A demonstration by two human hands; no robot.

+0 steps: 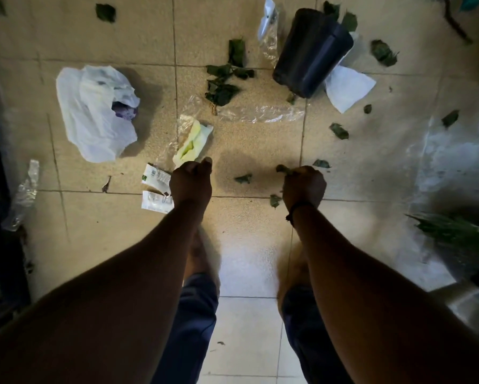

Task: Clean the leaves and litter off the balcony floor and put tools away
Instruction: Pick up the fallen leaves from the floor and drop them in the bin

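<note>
Your right hand point(304, 187) grips a leaf point(283, 169); your left hand point(190, 182) is curled, its grip apparently empty. Gather the nearest leaves before the wrappers point(156, 178).

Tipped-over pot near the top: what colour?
Black, seen in the head view: the pot lies on its side.

We can read no text: the small white torn sachet point(156, 177) beside the left hand point(190, 180) carries print and a dark green mark, too blurred.
</note>
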